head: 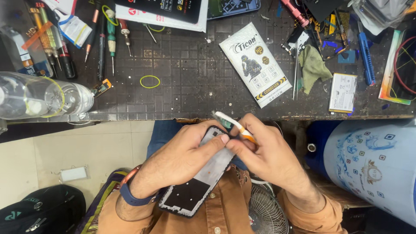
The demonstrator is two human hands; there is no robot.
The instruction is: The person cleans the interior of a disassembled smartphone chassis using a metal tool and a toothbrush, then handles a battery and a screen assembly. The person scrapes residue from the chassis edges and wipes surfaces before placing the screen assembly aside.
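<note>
The left hand (182, 158) is gripping a flat black rectangular phone frame (200, 180) with a grey inner plate, fingers curled around it. Just beside those fingers, the right hand (271, 158) is pinching a slim white-and-orange tool (236, 127) over the frame's upper edge.

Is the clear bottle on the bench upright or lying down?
Lying down: the clear bottle rests on its side along the bench front edge, far from both hands.
</note>
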